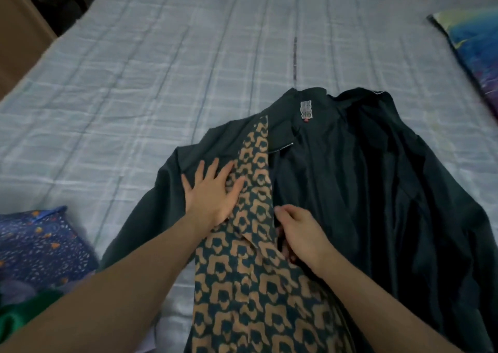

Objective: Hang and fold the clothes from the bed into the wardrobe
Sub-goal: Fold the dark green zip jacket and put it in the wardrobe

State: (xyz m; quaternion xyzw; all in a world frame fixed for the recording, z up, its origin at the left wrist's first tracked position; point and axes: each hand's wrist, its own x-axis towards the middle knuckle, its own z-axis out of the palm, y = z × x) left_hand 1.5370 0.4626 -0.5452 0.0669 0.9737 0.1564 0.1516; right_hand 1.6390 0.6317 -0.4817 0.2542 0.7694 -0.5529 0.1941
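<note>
A dark green garment (363, 191) lies spread on the bed, its collar and label pointing away from me. A strip of the same garment with a tan pattern (250, 258) runs down its middle toward me. My left hand (213, 193) lies flat with straight, spread fingers on the dark cloth at the left edge of the patterned strip. My right hand (301, 234) has curled fingers that pinch the cloth at the right edge of the strip.
The bed has a pale blue checked sheet (161, 83) with bare room at the left and far side. A blue patterned cloth (40, 247) and something green (18, 317) lie at the near left. A colourful pillow (474, 48) sits at the right edge.
</note>
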